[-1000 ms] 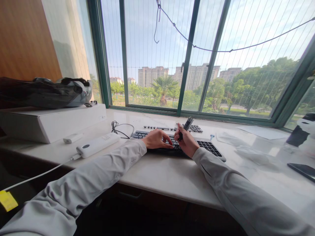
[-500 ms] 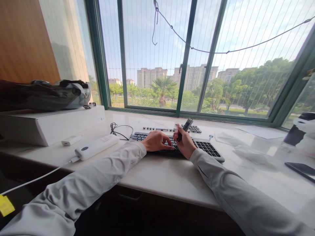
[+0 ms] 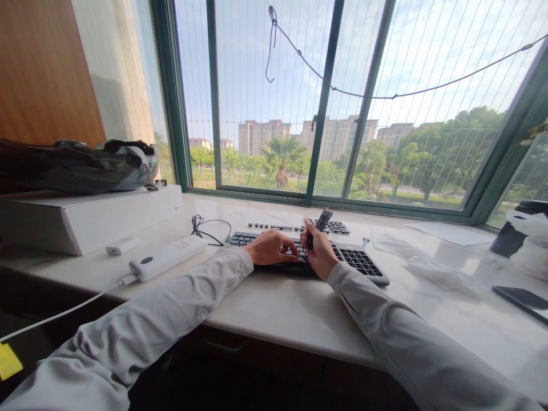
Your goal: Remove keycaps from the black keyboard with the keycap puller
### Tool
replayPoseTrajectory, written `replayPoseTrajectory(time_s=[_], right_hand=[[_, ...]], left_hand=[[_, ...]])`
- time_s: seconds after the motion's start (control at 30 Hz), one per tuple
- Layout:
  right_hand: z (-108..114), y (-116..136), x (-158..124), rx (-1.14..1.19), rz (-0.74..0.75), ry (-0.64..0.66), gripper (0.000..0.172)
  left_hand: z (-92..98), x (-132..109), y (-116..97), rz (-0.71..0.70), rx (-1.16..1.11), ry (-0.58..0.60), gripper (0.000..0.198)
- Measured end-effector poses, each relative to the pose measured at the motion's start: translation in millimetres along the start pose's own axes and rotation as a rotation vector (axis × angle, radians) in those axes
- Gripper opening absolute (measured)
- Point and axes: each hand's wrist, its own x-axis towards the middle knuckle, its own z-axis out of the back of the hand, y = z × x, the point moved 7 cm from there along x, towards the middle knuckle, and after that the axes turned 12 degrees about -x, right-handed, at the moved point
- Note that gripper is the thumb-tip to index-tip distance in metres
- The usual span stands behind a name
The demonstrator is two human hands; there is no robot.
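A dark keyboard (image 3: 363,261) lies on the desk in front of me, and its right-hand section shows bare square openings where keycaps are off. My left hand (image 3: 272,248) rests over its left and middle part, thumb and fingers apart, with nothing visible in it. My right hand (image 3: 320,251) is wrapped round a black, long-handled tool (image 3: 322,224) held upright and tilted, just above the middle of the keyboard. The tool's lower end is hidden by my fingers, so its kind cannot be made out. Loose black keycaps (image 3: 338,227) lie in rows behind the keyboard.
To the left are a white power strip (image 3: 166,260), a small white adapter (image 3: 124,246), a coiled black cable (image 3: 197,225) and a white box (image 3: 85,220) bearing a dark bag. On the right lie clear plastic bags (image 3: 436,273), paper (image 3: 451,233) and a phone (image 3: 522,297).
Both hands keep nearly the same place. The right hand and its black tool have shifted very slightly left and down; the view has tilted a little.
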Motion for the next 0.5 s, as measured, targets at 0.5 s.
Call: replayPoseTrajectory(time_s=[0.5], right_hand=[[-4.0, -5.9, 4.6, -0.244, 0.023, -0.088, 0.041]], left_hand=[[-1.5, 0.6, 2.7, 0.017, -0.113, 0.025, 0.028]])
